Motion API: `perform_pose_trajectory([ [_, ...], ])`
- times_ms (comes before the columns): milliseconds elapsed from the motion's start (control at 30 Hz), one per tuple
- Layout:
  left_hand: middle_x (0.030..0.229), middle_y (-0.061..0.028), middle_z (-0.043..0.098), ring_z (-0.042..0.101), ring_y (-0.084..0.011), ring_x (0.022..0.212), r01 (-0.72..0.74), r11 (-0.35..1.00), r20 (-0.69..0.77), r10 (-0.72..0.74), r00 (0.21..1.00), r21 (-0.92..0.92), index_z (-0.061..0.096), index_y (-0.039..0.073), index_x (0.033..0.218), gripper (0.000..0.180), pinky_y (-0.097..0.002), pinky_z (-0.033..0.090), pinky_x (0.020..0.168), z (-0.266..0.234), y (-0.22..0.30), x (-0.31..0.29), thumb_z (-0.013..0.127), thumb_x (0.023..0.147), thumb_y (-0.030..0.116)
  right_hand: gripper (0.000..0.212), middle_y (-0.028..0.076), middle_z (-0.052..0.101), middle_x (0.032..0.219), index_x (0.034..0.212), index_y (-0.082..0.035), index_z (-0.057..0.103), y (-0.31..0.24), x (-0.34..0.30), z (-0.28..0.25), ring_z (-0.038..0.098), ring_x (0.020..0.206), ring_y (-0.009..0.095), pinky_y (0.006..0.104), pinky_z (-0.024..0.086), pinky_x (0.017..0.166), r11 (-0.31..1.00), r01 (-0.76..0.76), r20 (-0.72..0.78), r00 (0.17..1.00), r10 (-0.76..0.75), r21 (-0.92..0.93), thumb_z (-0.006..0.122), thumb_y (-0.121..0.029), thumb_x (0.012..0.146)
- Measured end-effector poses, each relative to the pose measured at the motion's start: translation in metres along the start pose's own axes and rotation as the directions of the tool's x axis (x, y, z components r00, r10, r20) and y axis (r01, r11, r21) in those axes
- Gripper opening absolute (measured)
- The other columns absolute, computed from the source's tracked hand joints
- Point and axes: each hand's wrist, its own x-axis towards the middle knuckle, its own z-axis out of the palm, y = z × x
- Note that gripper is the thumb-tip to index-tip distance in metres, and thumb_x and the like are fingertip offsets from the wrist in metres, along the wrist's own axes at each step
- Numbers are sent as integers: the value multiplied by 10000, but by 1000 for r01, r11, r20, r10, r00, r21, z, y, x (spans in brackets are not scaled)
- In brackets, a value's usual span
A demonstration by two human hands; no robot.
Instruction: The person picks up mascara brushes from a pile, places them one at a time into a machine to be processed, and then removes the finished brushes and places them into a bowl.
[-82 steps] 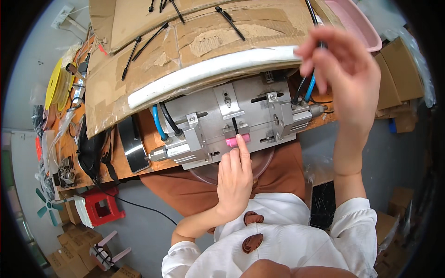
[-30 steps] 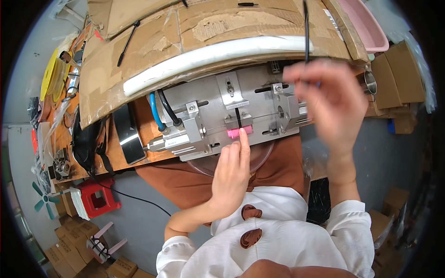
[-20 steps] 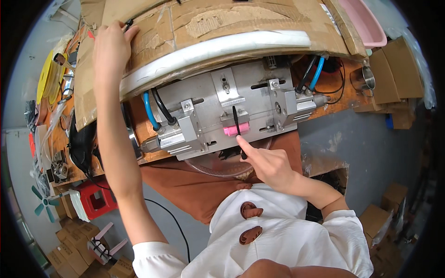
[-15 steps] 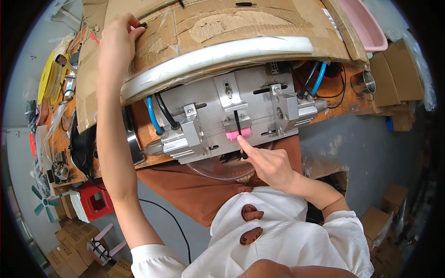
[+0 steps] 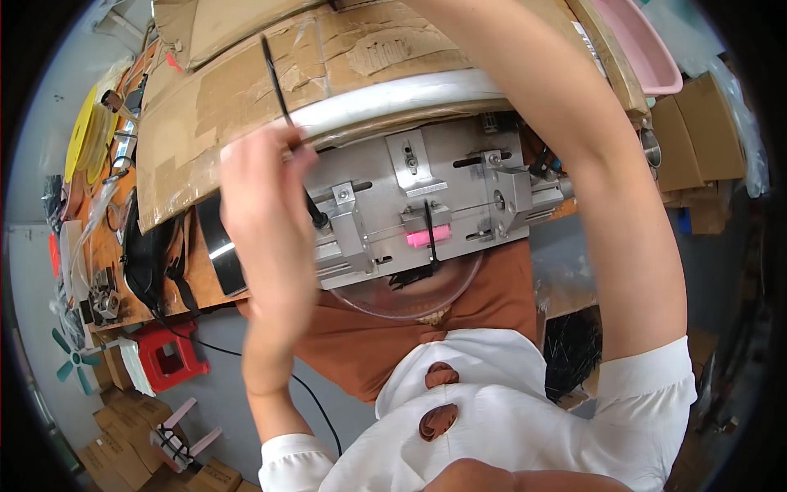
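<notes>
My left hand [image 5: 266, 193], slightly blurred, is raised over the left part of the metal fixture [image 5: 381, 168], pinching a thin black rod [image 5: 275, 80] that points up and away. My right forearm [image 5: 566, 90] stretches over the fixture's right side to the top edge, where the hand passes out of view. Another thin black rod [image 5: 431, 225] lies in the middle of the fixture, across a pink block [image 5: 429, 237]. Metal clamp blocks, one of them a right clamp [image 5: 510, 197], flank it. My left hand hides part of the left clamp and its hoses.
Beyond the fixture a cardboard-covered surface [image 5: 221, 107] has a white padded edge [image 5: 402, 92]. A clear round bowl [image 5: 369, 303] with black pieces sits below the fixture, over my lap. A box of black rods [image 5: 573, 348] stands at lower right, a red stool [image 5: 168, 361] at left.
My left hand has come back from the cardboard surface toward me, bringing a black rod. The right hand has left the pink block and reached far forward, out of view.
</notes>
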Motion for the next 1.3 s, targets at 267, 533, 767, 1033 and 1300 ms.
perform_pose_trajectory([
  [267,930,-122,518,509,-228,807,-157,987,387,152,910,-18,422,-121,1339,667,-317,478,727,25,63,-125,593,695,-78,322,160,711,804,958,62,688,17,-65,-104,699,653,166,278,561,610,855,-75,258,964,-70,514,708,-228,822],
  [533,953,-119,481,493,-232,835,-135,990,454,100,885,45,362,-119,1373,722,-316,490,743,40,66,-129,574,683,-91,241,122,695,878,1075,-4,655,28,-207,-151,661,692,184,257,502,534,696,-71,-17,993,119,715,650,-116,862],
  [767,1086,-152,515,521,-280,926,-93,993,449,52,892,69,380,-101,1370,681,-330,488,787,22,76,-134,572,718,-67,600,133,668,809,1288,70,520,-8,-358,-97,635,583,203,293,508,531,837,217,-163,974,-155,501,718,56,721],
  [1033,1125,-159,516,514,-296,960,35,998,541,-55,839,47,386,-68,1385,672,-355,480,803,-5,72,-163,563,737,-57,654,80,586,636,1359,26,463,-24,-385,-61,576,507,194,315,432,454,821,84,74,985,-153,564,719,-58,763],
  [1300,914,-122,489,485,-272,863,26,994,706,54,706,-103,531,-48,1183,399,-360,446,785,7,59,-181,589,812,86,699,97,636,773,1352,13,477,-18,-365,-94,594,565,225,318,471,495,876,72,227,953,-202,477,761,-158,737],
])
